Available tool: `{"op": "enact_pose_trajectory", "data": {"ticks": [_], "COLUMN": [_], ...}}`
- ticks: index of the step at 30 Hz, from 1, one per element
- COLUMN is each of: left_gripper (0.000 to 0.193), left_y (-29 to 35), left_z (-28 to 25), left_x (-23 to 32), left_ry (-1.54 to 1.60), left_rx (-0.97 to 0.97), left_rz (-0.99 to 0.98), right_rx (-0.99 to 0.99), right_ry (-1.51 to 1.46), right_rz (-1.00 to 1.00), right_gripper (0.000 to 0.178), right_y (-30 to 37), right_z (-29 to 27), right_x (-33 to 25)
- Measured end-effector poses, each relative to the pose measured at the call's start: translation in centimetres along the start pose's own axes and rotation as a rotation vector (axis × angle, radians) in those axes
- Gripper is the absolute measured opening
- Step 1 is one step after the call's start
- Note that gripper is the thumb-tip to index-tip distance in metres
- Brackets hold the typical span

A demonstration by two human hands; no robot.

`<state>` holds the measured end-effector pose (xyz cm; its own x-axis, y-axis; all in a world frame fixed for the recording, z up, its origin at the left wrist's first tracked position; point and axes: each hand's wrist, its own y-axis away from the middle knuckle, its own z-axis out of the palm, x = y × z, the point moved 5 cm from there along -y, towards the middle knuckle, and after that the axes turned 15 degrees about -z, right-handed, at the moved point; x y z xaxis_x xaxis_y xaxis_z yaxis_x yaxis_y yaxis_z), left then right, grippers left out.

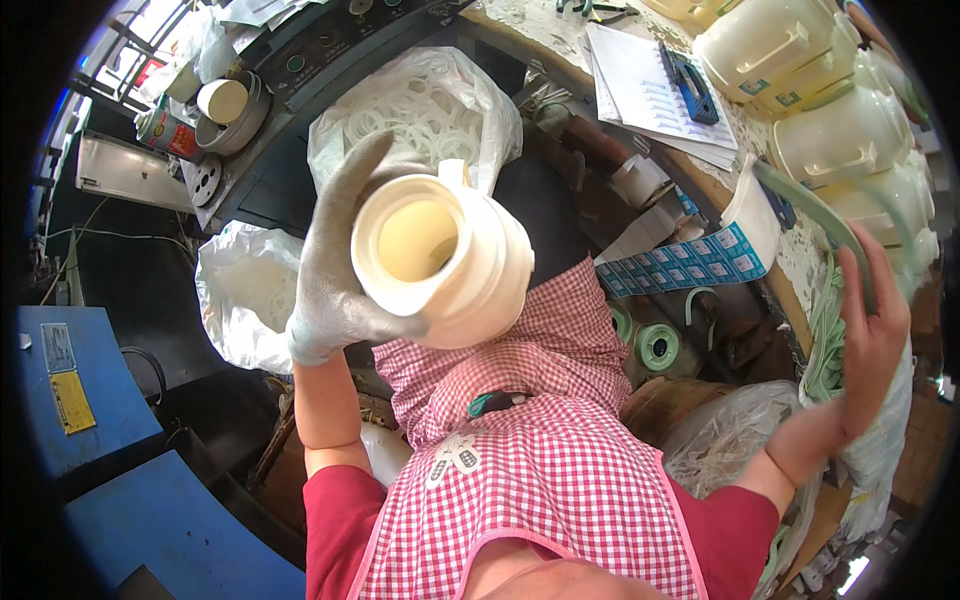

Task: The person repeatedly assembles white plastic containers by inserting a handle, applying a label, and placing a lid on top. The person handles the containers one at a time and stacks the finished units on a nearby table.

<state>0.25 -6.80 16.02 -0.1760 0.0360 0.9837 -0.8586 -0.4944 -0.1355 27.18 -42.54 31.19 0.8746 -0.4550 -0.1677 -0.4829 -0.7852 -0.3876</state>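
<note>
Cream jug body (495, 265), mouth tilted up, held in gloved left hand (332, 285) above apron (560, 440), off left edge of worktable (545, 30). Bare right hand (872, 315), blurred, grasps pale green strip (812, 205). Apparent step: fetching strip; next move likely calls for bringing strip to jug.

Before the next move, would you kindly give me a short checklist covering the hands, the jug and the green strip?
1. Jug supported: ok, the left hand holds its side.
2. Jug mouth uncovered: ok, the inside shows.
3. Both hands gloved: not ok, the right hand is bare.
4. Green strip firmly gripped: cannot tell, it is at the right fingers but partly blurred.
5. Rings visible in their open bag: ok.
</note>
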Motion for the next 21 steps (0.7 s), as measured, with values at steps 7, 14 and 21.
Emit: {"op": "enact_pose_trajectory", "data": {"ticks": [7,14,21], "left_gripper": [0.074,0.056,0.070], "left_y": [-2.0,0.8,2.5], "left_z": [0.4,-0.7,4.1], "left_x": [0.3,-1.1,2.4], "left_ry": [0.430,0.175,-0.792], "left_rx": [-0.005,0.526,0.394], "left_rz": [-0.440,-0.465,0.216], "right_rx": [-0.564,-0.127,0.081], "right_ry": [-0.997,-2.080,-2.130], "right_rz": [-0.948,0.516,0.474], "right_gripper": [0.018,0.056,0.024], "right_y": [-11.7,-7.9,-6.0], "right_z": [13.9,27.4,26.8], "right_x": [-8.8,-11.6,-15.1]}}
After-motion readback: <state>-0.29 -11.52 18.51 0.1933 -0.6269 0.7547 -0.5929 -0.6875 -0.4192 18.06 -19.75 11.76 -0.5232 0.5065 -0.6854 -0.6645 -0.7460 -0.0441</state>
